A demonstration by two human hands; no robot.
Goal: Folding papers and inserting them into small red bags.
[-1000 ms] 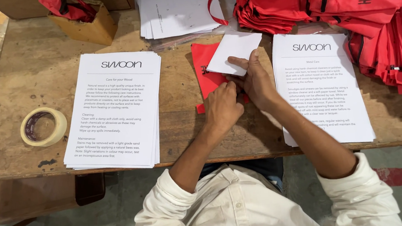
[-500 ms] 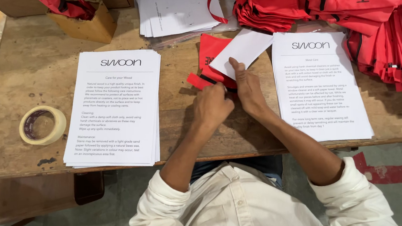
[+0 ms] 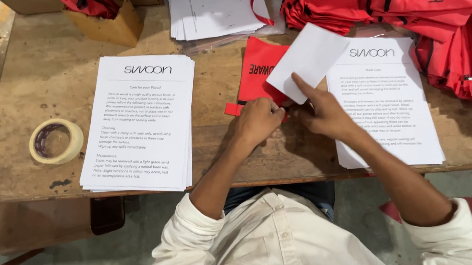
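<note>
A small red fabric pouch (image 3: 259, 72) lies on the wooden table (image 3: 47, 85) between two stacks of printed sheets. My left hand (image 3: 257, 120) grips the pouch's near edge. My right hand (image 3: 321, 112) holds a folded white paper (image 3: 308, 60), its forefinger stretched along the paper, which sticks up tilted from the pouch's opening. How far the paper is inside the pouch is hidden by my hands.
Printed sheet stacks lie at left (image 3: 139, 120) and right (image 3: 385, 98). A tape roll (image 3: 56, 141) sits near the left edge. More white papers (image 3: 209, 8), a cardboard box (image 3: 106, 19) and a heap of red bags (image 3: 422, 5) fill the back.
The pouch and folded paper have shifted away from me and tilted. My hands moved with them, and more of the pouch shows now.
</note>
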